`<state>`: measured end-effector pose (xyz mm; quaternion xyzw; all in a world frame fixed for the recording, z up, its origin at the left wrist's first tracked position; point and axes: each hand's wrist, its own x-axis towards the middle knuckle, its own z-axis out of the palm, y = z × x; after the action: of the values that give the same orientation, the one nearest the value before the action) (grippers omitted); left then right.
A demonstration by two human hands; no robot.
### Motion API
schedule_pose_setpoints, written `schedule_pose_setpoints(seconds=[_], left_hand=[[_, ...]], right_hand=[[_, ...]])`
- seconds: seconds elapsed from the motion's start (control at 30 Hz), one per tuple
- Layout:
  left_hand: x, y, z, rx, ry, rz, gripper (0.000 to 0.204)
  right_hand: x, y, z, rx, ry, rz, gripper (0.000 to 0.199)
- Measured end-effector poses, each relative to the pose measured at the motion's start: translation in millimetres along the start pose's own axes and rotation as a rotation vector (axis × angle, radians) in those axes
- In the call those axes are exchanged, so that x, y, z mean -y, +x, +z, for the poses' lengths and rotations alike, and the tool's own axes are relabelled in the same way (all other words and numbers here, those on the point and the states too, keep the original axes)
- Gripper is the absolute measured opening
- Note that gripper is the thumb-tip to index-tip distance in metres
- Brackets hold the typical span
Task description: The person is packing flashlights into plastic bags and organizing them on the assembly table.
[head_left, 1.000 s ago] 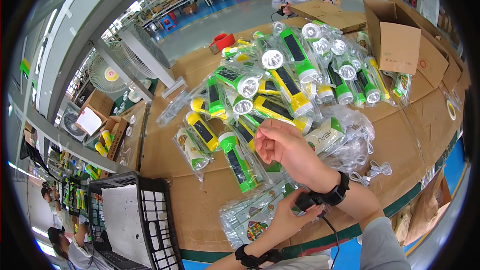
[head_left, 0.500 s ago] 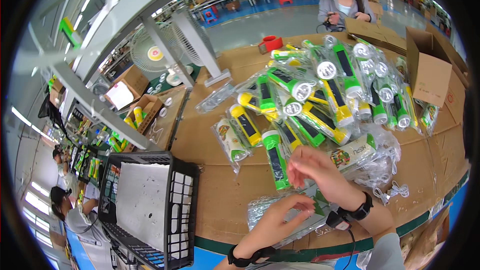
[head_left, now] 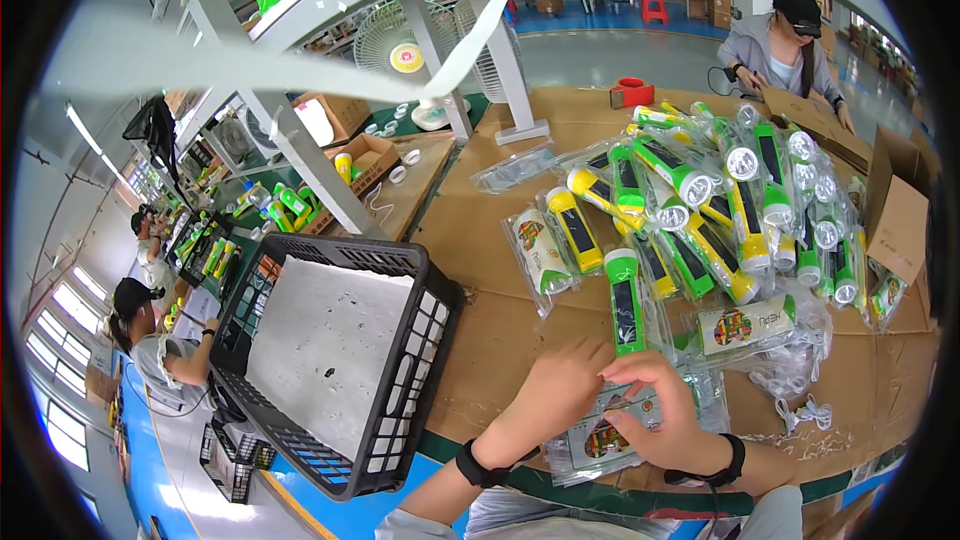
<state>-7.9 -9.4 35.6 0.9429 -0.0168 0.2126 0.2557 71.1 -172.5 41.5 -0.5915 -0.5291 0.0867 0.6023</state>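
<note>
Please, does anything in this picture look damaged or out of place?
Yes: the white sheet in the black crate shows dark specks and patches on an otherwise plain surface. Dirt or holes, I cannot tell.

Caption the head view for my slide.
Left hand and right hand close together over plastic bags, bagged flashlights beyond, black crate at left.

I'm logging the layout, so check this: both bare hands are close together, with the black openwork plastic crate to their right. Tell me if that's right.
Wrong side: the head view shows the black openwork plastic crate to the left of the bare left hand and right hand, which are close together.
</note>
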Motion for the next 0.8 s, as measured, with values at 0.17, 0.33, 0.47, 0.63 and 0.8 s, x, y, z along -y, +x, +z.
schedule_pose_setpoints(seconds=[0.17,0.33,0.47,0.63,0.8], left_hand=[[9.6,25.1,7.2,0.32,-0.221,-0.024,0.017],[56.5,50.3,35.2,0.487,-0.921,-0.167,0.028],[82.2,76.1,48.2,0.57,-1.161,-0.434,0.03],[113.9,66.9,58.7,0.6,-1.376,-0.61,0.029],[119.2,66.8,66.5,0.522,-1.588,-0.611,0.027]], right_hand=[[-17.2,25.1,-31.8,0.072,-0.142,0.166,0.008],[-88.6,36.3,-75.8,-0.067,0.481,0.579,0.017],[-128.3,21.5,-81.8,-0.137,0.669,0.722,0.02],[-132.3,23.0,-66.9,-0.026,0.62,0.678,0.02],[-137.4,23.2,-60.3,0.002,0.625,0.717,0.02]])
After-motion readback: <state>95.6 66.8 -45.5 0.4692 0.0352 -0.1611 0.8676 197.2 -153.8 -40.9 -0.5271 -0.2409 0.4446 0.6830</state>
